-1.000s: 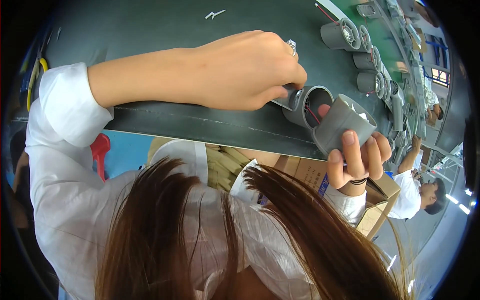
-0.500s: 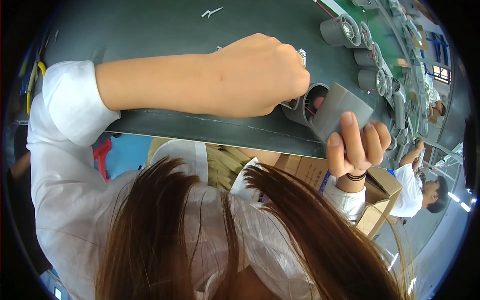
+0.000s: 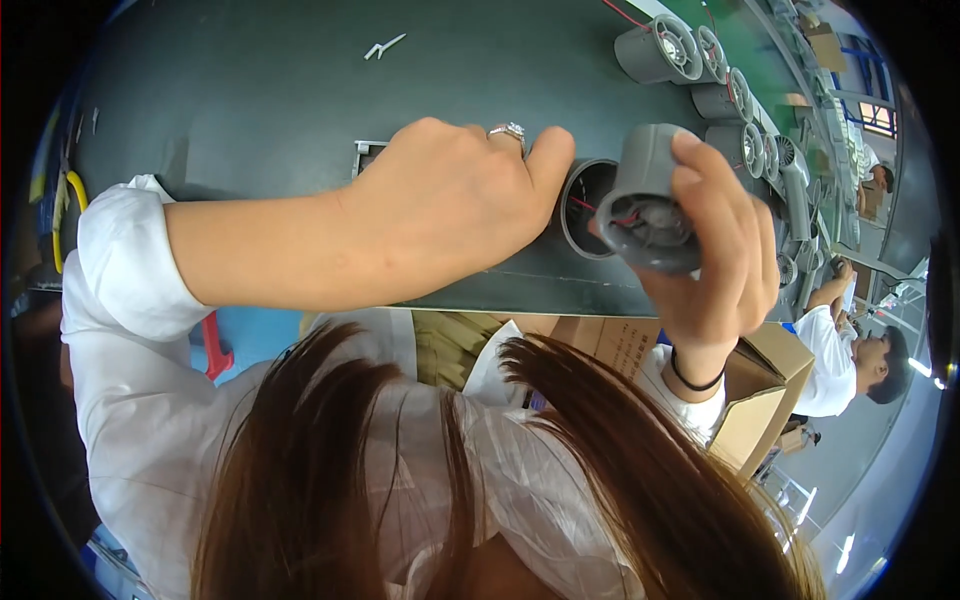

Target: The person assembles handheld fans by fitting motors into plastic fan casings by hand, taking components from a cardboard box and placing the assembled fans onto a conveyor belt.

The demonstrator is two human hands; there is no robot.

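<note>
My right hand [image 3: 715, 255] grips a grey plastic cylinder [image 3: 640, 200], a round fan-like housing, lifted just above the dark green table [image 3: 250, 100] with its open end turned toward me. Thin red wires run from it to a second grey ring-shaped housing [image 3: 585, 205] lying on the table. My left hand [image 3: 455, 205], a ring on one finger, is curled over the table beside that ring, fingertips touching its rim. A small grey rectangular frame [image 3: 365, 152] peeks out from behind the left hand.
Several more grey cylinders [image 3: 655, 50] stand in a row at the far right of the table. A small white clip [image 3: 383, 46] lies at the far side. Open cardboard boxes [image 3: 745, 390] sit under the table edge. Another seated person [image 3: 850, 360] is at the right.
My right hand has raised the grey cylinder and turned its open end toward me. My left hand has shifted a little along the table beside the ring housing.
</note>
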